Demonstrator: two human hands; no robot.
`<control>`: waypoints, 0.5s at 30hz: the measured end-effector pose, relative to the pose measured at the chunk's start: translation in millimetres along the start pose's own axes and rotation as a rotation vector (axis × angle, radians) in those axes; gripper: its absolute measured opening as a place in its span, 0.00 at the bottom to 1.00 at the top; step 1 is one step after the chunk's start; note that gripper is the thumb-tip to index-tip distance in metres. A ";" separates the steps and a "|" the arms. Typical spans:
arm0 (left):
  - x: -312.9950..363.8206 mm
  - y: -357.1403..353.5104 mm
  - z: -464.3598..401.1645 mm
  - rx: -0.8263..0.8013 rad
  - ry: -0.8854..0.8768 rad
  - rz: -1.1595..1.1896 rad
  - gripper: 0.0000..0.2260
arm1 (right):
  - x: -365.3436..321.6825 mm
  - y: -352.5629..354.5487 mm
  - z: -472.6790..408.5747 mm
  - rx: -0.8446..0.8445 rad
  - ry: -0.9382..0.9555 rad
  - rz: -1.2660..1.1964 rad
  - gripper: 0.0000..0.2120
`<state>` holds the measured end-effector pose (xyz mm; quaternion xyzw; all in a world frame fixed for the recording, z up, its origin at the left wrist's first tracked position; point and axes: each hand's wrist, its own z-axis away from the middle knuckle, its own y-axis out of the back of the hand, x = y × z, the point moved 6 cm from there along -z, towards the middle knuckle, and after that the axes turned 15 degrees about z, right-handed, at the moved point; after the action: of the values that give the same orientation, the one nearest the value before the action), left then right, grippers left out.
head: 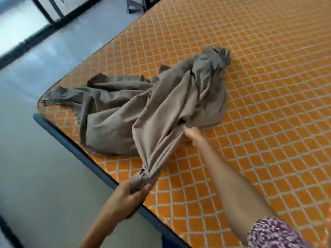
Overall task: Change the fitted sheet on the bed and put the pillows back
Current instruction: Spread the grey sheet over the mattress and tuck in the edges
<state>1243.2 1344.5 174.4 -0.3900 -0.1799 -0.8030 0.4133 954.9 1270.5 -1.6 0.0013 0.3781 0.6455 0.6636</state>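
Grey sheet (pixel 143 111) bunched on orange mattress (pixel 259 86); my left hand (pixel 130 196) clamps twisted end, right hand (pixel 192 136) grips fold.

Head view, down over mattress (pixel 250 86)

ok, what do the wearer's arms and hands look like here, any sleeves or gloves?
Both hands are bare: no gloves, and no rings or watch visible. The left hand and its forearm are uncovered as far as the frame shows. The right hand has a bare forearm up to a short sleeve in purple fabric with a small white speckled print.
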 end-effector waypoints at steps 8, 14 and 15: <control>39.3 25.4 24.7 0.094 -0.260 -0.003 0.15 | -25.7 -34.4 55.6 -0.130 -0.058 -0.428 0.14; 77.1 50.4 43.9 0.496 -0.415 0.615 0.13 | -67.7 36.4 59.2 -0.021 0.029 -0.356 0.06; 83.9 55.4 44.7 0.558 -0.452 0.627 0.13 | -73.1 61.2 63.8 0.023 0.035 -0.391 0.06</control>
<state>1279.4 1295.1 265.7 -0.4645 -0.3479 -0.4554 0.6751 943.3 1249.0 110.5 -0.0759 0.3900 0.5000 0.7695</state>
